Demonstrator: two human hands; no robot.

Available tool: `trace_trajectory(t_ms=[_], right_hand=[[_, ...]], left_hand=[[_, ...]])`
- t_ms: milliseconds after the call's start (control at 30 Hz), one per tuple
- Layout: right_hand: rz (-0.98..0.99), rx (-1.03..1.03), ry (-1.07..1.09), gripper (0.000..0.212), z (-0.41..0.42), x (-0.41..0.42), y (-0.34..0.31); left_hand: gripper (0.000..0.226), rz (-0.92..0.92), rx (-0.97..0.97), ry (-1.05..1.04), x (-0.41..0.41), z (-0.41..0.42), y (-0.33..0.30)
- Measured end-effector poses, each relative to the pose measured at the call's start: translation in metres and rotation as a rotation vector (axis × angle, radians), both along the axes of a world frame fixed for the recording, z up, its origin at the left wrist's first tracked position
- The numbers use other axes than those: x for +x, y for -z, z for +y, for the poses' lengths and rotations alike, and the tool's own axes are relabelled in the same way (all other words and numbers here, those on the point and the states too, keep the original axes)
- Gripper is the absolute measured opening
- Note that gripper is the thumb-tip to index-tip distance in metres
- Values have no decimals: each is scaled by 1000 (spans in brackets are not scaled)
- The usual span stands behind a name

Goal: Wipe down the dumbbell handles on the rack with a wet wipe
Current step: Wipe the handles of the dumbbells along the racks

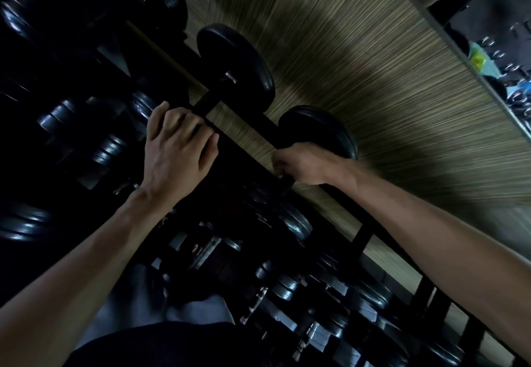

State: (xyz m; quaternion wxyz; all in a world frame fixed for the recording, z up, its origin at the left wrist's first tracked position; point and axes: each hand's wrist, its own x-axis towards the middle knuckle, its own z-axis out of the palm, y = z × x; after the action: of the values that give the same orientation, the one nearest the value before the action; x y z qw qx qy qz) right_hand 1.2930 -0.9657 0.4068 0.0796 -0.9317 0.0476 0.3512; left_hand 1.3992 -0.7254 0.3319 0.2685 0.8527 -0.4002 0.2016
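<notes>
The view is tilted and dim. Two big black dumbbells lie on the top of the black rack (365,234), their round heads against the wall. My left hand (178,148) lies curled over the handle of the upper dumbbell (235,62). My right hand (301,165) is a closed fist around the handle of the lower dumbbell (319,131); a dark stub of the handle shows below the fist. No wet wipe can be made out in either hand.
Several smaller dumbbells (287,286) fill the lower shelves, and more weights (26,223) sit in the dark at the left. A striped wood-grain wall (373,65) is behind the rack, and a mirror (500,59) edges it at the top right.
</notes>
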Motion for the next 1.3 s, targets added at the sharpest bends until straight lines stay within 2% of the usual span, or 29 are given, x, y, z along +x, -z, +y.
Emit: trace_trajectory(t_ms=[100,167,300,367,533,600,767,833,933,1000,1100,1200,1300], right_hand=[[158,181,41,25,28,-1,2],[153,203,54,20,23,8,5],[46,-66,-15,11,-10,15,1],[46,-110,-48,8,-12,9,2],[170,172,47,11,16,5,8],[117,201,90,11,10,11,8],[-8,-24,100,7,-18,8,9],[-31,25,100,9,-10,-1,12],[28,240,132,11,10,-9,12],[22,301,114,11,12,-6,9],[-97,138,95,12,-9,1,8],[-105,-69,-2,11,-22,-4,10],[-53,49,61,12,-6,-10,12]], left_hand=[[29,14,-3,18,1,1,-1],[29,14,-1,17,1,1,-1],[27,4,-34,4,0,-2,2],[27,1,-38,2,0,-2,2],[26,2,-31,1,-1,-2,3],[25,4,-38,1,0,-2,2],[25,-1,-52,-15,-1,-3,3],[26,5,-47,-18,-2,-4,3],[26,7,-52,-11,-1,-3,4],[26,1,-54,-4,-1,-2,5],[25,-10,-65,-9,-2,-3,4],[25,-6,-62,-16,-2,-3,4],[25,5,-49,-18,-2,-2,3]])
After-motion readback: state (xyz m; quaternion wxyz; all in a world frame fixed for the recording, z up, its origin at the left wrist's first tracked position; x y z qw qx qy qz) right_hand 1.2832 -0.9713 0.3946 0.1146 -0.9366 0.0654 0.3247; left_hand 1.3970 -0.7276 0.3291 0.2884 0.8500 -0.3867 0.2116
